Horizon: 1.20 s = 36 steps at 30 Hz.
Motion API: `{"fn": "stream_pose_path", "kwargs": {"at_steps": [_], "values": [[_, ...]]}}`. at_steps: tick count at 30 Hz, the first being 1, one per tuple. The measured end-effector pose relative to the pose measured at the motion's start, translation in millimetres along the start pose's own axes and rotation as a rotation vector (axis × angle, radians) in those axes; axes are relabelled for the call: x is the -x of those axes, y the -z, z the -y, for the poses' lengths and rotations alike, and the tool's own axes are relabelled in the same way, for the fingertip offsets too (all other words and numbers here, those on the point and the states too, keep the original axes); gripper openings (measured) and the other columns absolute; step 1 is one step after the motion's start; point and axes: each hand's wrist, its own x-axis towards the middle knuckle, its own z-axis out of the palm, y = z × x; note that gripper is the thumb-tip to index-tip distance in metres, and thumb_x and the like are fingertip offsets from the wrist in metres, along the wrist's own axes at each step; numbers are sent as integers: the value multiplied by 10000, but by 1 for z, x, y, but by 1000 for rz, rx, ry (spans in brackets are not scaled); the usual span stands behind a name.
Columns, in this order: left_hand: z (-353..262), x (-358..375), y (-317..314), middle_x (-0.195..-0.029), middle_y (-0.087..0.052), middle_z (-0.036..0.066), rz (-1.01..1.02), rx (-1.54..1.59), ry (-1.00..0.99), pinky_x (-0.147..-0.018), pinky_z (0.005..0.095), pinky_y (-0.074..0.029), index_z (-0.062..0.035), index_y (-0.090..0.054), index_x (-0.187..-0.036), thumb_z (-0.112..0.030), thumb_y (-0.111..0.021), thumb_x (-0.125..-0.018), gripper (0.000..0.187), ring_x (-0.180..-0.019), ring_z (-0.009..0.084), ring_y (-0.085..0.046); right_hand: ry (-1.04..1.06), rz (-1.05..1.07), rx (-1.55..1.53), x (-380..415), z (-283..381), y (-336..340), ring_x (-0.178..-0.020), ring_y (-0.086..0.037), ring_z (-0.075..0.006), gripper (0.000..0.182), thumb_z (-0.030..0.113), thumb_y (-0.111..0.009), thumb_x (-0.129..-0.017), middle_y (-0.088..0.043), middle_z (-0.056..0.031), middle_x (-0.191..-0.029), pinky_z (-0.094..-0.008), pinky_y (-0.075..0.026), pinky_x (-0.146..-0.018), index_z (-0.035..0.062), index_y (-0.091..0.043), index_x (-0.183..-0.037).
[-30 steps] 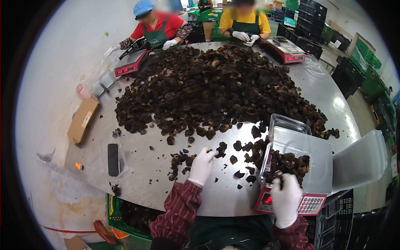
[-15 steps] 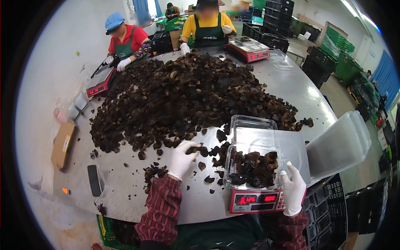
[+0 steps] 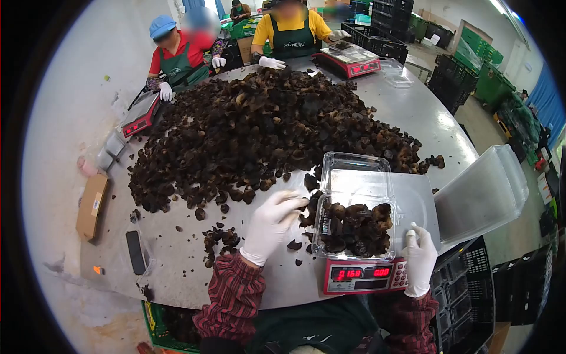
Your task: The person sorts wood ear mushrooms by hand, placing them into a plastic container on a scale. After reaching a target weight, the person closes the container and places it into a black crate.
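Note:
A clear plastic clamshell box stands on the red scale, lid folded back, its tray holding dark wood ear mushrooms. The scale's display reads 0.168. My left hand, in a white glove, is just left of the box, fingers pinched together beside loose mushroom pieces; whatever lies between the fingertips is too hidden to tell. Resting by the scale's right front corner, my gloved right hand has its fingers loosely bent and apart, holding nothing. Beyond my hands spreads a large mushroom heap.
Stacked clear boxes lean right of the scale. A phone and a cardboard box lie left. Two people in green aprons stand across the metal table, by scales. Black crates stand low right.
My left hand has moved right and slightly up, toward the box. The display went from 0.126 to 0.168. My right hand barely shifted. Both people across the table moved their hands.

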Motion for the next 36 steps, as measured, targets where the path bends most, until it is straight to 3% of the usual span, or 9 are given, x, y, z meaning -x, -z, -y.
{"fn": "stream_pose_path", "kwargs": {"at_steps": [1,5,7,11,15,18,21,27,36], "values": [[22,16,-6,-1100,-630,123,-59,12,162,-826,325,-533,-44,-691,-1013,-27,-664,-791,225,-960,292,-640,-3,4,-4,1,2,3,-534,-436,-30,230,140,-613,-946,-584,15,-724,-202,-374,-508,0,-636,-1127],[67,85,-54,-1096,-606,120,18,-192,120,-882,382,-483,-57,-652,-1056,-159,-666,-822,256,-1017,311,-582,-19,-29,-14,-1,-6,0,-495,-415,-31,197,173,-602,-955,-540,27,-639,-209,-337,-475,4,-666,-1034],[60,94,-72,-1131,-596,102,52,-436,-95,-884,379,-482,-88,-650,-1056,-146,-662,-798,265,-1044,297,-572,-48,-22,53,1,4,-3,-492,-414,-33,201,188,-604,-956,-521,22,-603,-218,-333,-473,6,-666,-1015],[76,105,-90,-1114,-607,85,150,-456,-116,-875,373,-484,-103,-664,-1012,-112,-652,-774,238,-1061,278,-565,-63,-8,0,6,12,-7,-492,-418,-33,201,194,-609,-954,-499,26,-577,-223,-326,-469,4,-667,-988],[90,96,-75,-938,-651,105,-127,11,162,-817,335,-506,-45,-695,-907,-9,-626,-788,142,-916,279,-624,-47,-32,-9,8,7,-2,-495,-418,-30,200,192,-615,-951,-506,29,-584,-221,-334,-474,2,-668,-985],[65,67,-52,-1001,-651,110,-229,162,265,-834,328,-506,-36,-693,-967,18,-629,-814,175,-944,275,-624,10,-33,-17,12,2,-4,-510,-433,-22,189,184,-629,-941,-543,28,-623,-214,-354,-483,5,-678,-977],[15,31,-38,-1082,-638,112,-324,264,120,-859,325,-500,-50,-688,-1029,6,-657,-819,219,-990,269,-613,17,6,-30,15,6,-6,-517,-445,-19,184,183,-633,-938,-561,27,-637,-211,-357,-483,10,-681,-979],[-35,4,-45,-1243,-595,120,88,-86,-348,-873,300,-524,-120,-680,-1152,57,-660,-793,401,-1077,251,-614,-21,12,-74,14,1,1,-498,-450,-26,196,194,-635,-937,-559,19,-625,-217,-361,-470,6,-678,-968],[99,3,-24,-1046,-667,110,-177,-137,129,-838,318,-510,-43,-691,-1029,22,-581,-839,229,-958,263,-648,-38,-53,-28,10,-14,18,-438,-490,-73,177,142,-597,-941,-569,-33,-579,-241,-382,-455,-16,-670,-915]]}}
